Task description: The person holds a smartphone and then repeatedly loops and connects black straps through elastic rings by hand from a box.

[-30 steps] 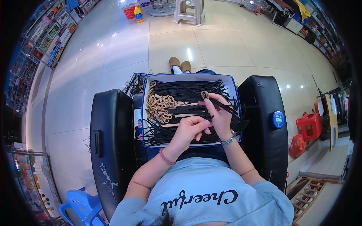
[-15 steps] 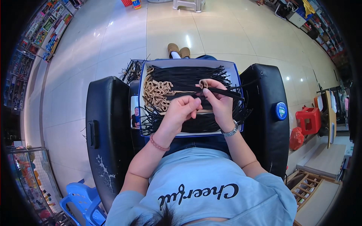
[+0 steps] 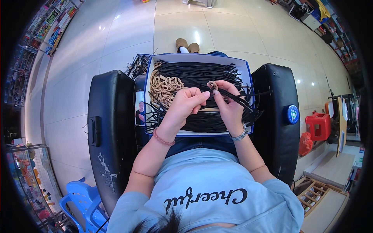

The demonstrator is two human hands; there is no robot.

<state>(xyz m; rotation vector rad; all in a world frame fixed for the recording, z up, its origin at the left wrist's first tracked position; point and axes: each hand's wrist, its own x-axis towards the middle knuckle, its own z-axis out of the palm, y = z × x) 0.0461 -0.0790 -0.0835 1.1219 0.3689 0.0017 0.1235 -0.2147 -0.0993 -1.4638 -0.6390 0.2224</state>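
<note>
Both of my hands work over a shallow box on my lap, whose white inner wall (image 3: pixel 202 58) has a blue edge. My right hand (image 3: pixel 230 108) pinches a bundle of black cords (image 3: pixel 240 100) with a tan loop (image 3: pixel 212 84) standing up at its fingertips; the cord ends trail off to the right. Beside it, my left hand (image 3: pixel 187 104) is closed in a pinch, thumb tip close to the base of the loop. Whatever sits between those fingers is hidden. More tan loops (image 3: pixel 165 87) are heaped at the box's left, joined to black cords (image 3: pixel 198 71) lying lengthwise.
Padded black armrests (image 3: pixel 112 136) (image 3: pixel 274 128) flank the box; a round blue object (image 3: pixel 293 114) sits on the right one. A phone (image 3: pixel 139 108) stands left of the box, near another pile of black cords (image 3: pixel 138 65). A blue plastic chair (image 3: pixel 83 204) and red stool (image 3: pixel 318 126) stand farther out.
My left hand has come closer to the right, its thumb tip now near the loop's base. The held cords tilt more downward to the right. The whole view has shifted slightly.
</note>
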